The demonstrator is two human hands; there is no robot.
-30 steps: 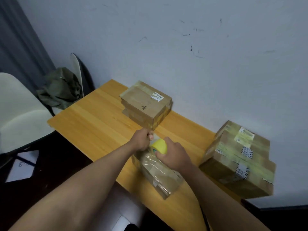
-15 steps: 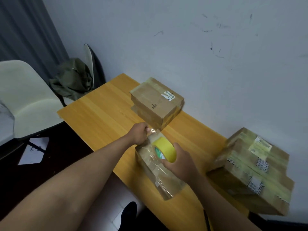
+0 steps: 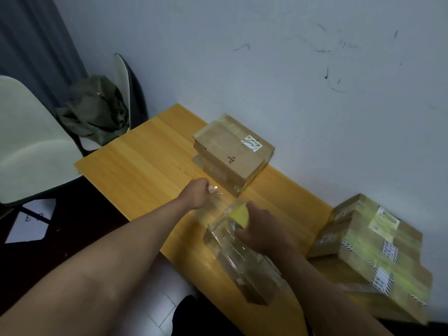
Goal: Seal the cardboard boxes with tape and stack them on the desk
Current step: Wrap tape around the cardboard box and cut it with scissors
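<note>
taping box [image 3: 244, 258] | my left hand [image 3: 197, 196] pinches tape end [image 3: 214, 190], right hand [image 3: 260, 232] grips roll [image 3: 238, 215] | next: I'd press strip down, tear

A tape-wrapped cardboard box [image 3: 244, 260] lies at the bench's near edge, a yellow tape roll [image 3: 238, 215] on its top. Two stacked boxes [image 3: 232, 154] sit by the wall; a larger taped pile [image 3: 378, 253] stands right.
</note>
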